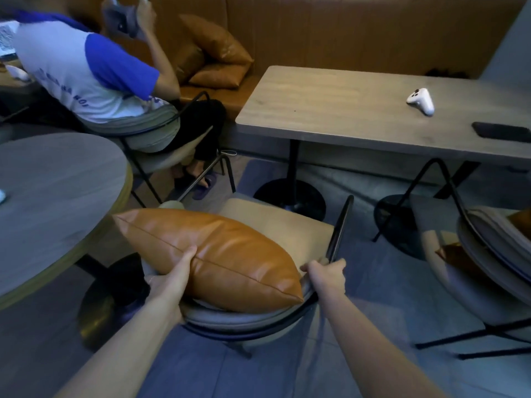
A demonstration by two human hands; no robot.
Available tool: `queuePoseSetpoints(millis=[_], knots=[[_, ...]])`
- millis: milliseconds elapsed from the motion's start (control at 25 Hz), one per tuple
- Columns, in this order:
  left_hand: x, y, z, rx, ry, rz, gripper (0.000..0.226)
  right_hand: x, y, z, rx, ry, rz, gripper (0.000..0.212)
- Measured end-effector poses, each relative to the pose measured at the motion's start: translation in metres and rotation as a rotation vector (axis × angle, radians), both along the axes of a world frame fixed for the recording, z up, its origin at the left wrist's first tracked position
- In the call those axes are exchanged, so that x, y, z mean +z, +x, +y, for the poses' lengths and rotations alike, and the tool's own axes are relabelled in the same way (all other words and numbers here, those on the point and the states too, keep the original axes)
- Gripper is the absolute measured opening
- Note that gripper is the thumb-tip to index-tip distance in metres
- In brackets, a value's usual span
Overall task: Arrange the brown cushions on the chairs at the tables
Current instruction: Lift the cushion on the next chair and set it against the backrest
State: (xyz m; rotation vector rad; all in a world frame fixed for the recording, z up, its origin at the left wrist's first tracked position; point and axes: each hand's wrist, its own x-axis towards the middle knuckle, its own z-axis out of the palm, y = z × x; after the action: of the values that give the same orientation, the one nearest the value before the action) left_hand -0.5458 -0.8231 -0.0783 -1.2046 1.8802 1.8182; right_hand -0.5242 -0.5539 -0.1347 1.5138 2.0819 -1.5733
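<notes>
Along the back wall runs a brown leather bench (344,30) with a heap of spare brown cushions (218,53) piled at its left end. Before it stands a long rectangular wooden table (330,110) carrying a white game controller (421,101) and a dark phone (502,133); a round table (51,196) fills the left side, and a seated person (86,70) occupies the chair beyond it.

Nearest the camera is a metal-framed chair (287,225) with a beige seat. One brown cushion (212,257) lies tilted across its backrest and seat, its near corner overhanging the curved back rail. The left hand (175,278) is pressed against the cushion's near edge, thumb laid over the seam and fingers tucked underneath, so it is closed on the cushion. The right hand (327,275) is wrapped around the chair's black rail just beside the cushion's corner.

A second chair (474,254) on the right already shows a bit of brown at its back.

My reading of the risk: the leather looks slick and the cushion sits half on the rail, so letting go early could let it slide off towards the floor. Tugging the frame could also tip it forward off the seat.
</notes>
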Motion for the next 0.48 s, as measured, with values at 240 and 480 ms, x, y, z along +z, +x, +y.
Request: queuePoseSetpoints(millis=[240,480], knots=[[-0.004,0.000,0.043,0.000,0.056,-0.075,0.141,0.008,-0.005,0.042,0.029,0.019,0.034,0.039],[-0.001,-0.007,0.103,-0.081,0.122,-0.106,0.147,0.022,-0.010,0.093,0.044,0.063,0.098,0.070]])
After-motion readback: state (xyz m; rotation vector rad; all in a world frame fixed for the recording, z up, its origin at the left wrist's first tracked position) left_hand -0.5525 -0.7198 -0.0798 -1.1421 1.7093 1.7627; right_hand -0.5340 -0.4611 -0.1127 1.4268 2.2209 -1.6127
